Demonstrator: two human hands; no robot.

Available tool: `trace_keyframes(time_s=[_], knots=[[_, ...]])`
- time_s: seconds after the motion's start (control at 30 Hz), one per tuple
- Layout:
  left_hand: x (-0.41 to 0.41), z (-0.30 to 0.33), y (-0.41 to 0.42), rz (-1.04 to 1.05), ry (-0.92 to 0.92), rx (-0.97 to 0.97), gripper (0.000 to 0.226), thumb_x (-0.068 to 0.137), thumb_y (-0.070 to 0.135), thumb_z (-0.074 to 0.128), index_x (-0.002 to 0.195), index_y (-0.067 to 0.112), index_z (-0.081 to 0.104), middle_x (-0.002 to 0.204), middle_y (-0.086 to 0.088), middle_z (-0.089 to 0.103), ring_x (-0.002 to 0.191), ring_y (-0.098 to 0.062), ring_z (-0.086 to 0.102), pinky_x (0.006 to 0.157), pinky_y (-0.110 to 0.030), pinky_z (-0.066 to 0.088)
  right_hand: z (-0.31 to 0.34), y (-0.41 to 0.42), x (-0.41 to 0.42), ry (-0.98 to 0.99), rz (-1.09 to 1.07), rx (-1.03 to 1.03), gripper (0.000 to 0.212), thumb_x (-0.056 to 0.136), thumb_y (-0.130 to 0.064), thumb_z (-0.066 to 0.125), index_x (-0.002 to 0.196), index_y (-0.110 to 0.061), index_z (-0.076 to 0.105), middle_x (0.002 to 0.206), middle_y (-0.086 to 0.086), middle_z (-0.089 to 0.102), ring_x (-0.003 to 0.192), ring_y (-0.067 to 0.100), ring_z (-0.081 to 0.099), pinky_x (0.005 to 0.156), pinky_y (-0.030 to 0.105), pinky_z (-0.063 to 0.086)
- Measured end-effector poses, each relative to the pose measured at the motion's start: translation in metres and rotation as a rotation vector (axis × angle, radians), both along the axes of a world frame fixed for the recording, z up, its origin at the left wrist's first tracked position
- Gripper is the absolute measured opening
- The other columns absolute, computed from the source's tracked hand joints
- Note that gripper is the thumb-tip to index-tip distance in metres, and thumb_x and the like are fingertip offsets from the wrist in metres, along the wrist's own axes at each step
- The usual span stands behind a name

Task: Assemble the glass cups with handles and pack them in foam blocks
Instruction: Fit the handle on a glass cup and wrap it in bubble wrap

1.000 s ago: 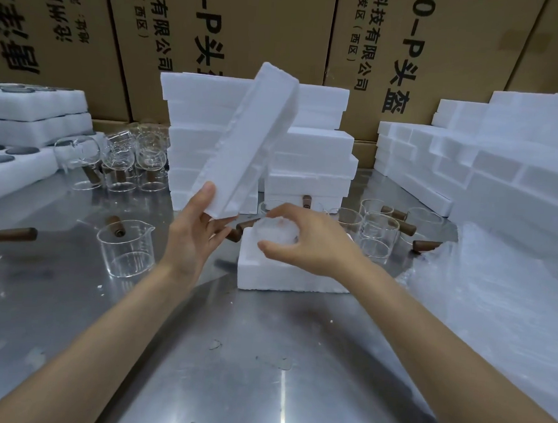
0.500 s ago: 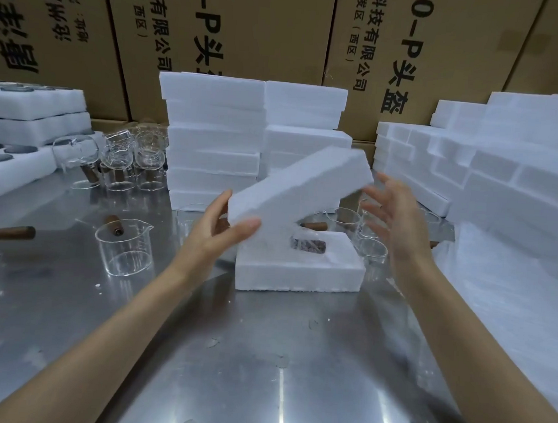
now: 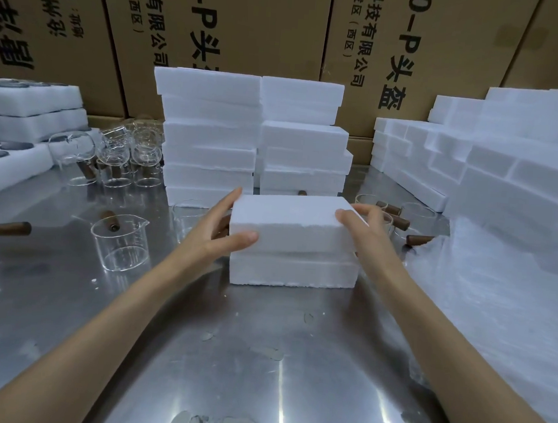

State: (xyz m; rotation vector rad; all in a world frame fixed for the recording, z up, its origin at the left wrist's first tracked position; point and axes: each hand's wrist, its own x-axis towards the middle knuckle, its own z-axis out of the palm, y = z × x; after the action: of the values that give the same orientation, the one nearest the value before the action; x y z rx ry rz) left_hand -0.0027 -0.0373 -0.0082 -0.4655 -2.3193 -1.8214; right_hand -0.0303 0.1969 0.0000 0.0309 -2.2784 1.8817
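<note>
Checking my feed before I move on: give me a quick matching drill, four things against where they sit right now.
Things:
1. upper foam block
2. spouted glass cup
3. foam trays with round holes
4. loose plastic sheet

Places:
A. far left of the steel table, stacked
B. right side of the table
C. left of the left hand, standing upright
D. on the lower foam block, between the left hand and the right hand

Pairs: 1-D, 2-C, 3-A, 4-B

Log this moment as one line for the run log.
step: closing foam pack | left hand: holds top foam block | right hand: holds it too | bottom foam block: on steel table
</note>
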Motion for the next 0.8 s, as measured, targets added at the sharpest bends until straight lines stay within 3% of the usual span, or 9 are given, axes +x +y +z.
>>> trace_keyframes(time_s=[0.17, 0.3, 0.43, 0.5, 0.6, 0.7, 0.8], knots=[[-0.006, -0.001, -0.011, -0.012, -0.058, -0.063, 0.101, 0.061, 0.050, 0.074, 0.149, 0.031, 0.028, 0.131, 0.031, 0.045, 0.122, 0.009, 0.046, 0.100, -0.019, 0.041, -0.002, -0.004, 0.002, 0.013, -0.046, 0.001, 0.029, 0.088, -0.038, 0.051, 0.116, -0.031, 0.046, 0.095, -0.025, 0.044, 0.089, -0.005, 0.044, 0.067, 0.021, 0.033], [-0.007, -0.002, -0.017, -0.026, -0.051, -0.152, 0.099, 0.058, 0.062, 0.070, 0.145, 0.042, 0.028, 0.123, 0.047, 0.042, 0.115, 0.023, 0.043, 0.097, -0.016, 0.038, -0.005, -0.006, 0.009, 0.062, -0.035, 0.004, 0.031, 0.091, -0.033, 0.047, 0.122, -0.037, 0.045, 0.098, -0.033, 0.044, 0.088, -0.012, 0.043, 0.066, 0.016, 0.031], [-0.006, -0.001, -0.020, -0.016, -0.026, -0.274, 0.076, 0.060, 0.067, 0.069, 0.125, 0.063, 0.029, 0.112, 0.055, 0.043, 0.112, 0.024, 0.043, 0.092, -0.012, 0.035, -0.008, -0.004, 0.010, 0.050, -0.006, 0.015, 0.043, 0.093, -0.027, 0.045, 0.136, -0.035, 0.041, 0.121, -0.022, 0.040, 0.108, 0.001, 0.041, 0.079, 0.019, 0.030], [-0.005, 0.000, -0.021, -0.011, -0.023, -0.294, 0.070, 0.059, 0.069, 0.069, 0.118, 0.071, 0.030, 0.113, 0.055, 0.043, 0.113, 0.024, 0.042, 0.091, -0.010, 0.033, -0.010, -0.004, 0.010, 0.039, -0.005, 0.026, 0.045, 0.094, -0.028, 0.045, 0.137, -0.036, 0.040, 0.124, -0.019, 0.039, 0.111, 0.006, 0.039, 0.075, 0.018, 0.031], [-0.005, 0.001, -0.021, -0.029, -0.015, -0.307, 0.069, 0.063, 0.063, 0.071, 0.117, 0.071, 0.029, 0.110, 0.056, 0.043, 0.112, 0.026, 0.041, 0.090, -0.007, 0.035, -0.011, -0.004, 0.011, 0.029, -0.008, 0.036, 0.044, 0.094, -0.031, 0.044, 0.137, -0.038, 0.038, 0.120, -0.019, 0.038, 0.104, 0.005, 0.040, 0.068, 0.012, 0.030], [-0.002, 0.009, -0.019, -0.064, 0.007, -0.311, 0.057, 0.067, 0.050, 0.072, 0.104, 0.078, 0.039, 0.103, 0.057, 0.048, 0.105, 0.028, 0.045, 0.081, 0.003, 0.036, -0.011, -0.004, 0.013, 0.024, -0.004, 0.033, 0.044, 0.094, -0.033, 0.045, 0.137, -0.039, 0.037, 0.119, -0.018, 0.038, 0.101, 0.005, 0.042, 0.069, 0.018, 0.034], [0.003, 0.019, -0.018, 0.007, 0.013, -0.284, 0.052, 0.058, 0.067, 0.068, 0.106, 0.065, 0.050, 0.102, 0.045, 0.059, 0.101, 0.018, 0.055, 0.078, 0.000, 0.041, -0.011, -0.005, 0.014, 0.014, 0.004, -0.006, 0.043, 0.093, -0.033, 0.047, 0.135, -0.041, 0.039, 0.110, -0.024, 0.042, 0.094, -0.004, 0.045, 0.069, 0.016, 0.034]])
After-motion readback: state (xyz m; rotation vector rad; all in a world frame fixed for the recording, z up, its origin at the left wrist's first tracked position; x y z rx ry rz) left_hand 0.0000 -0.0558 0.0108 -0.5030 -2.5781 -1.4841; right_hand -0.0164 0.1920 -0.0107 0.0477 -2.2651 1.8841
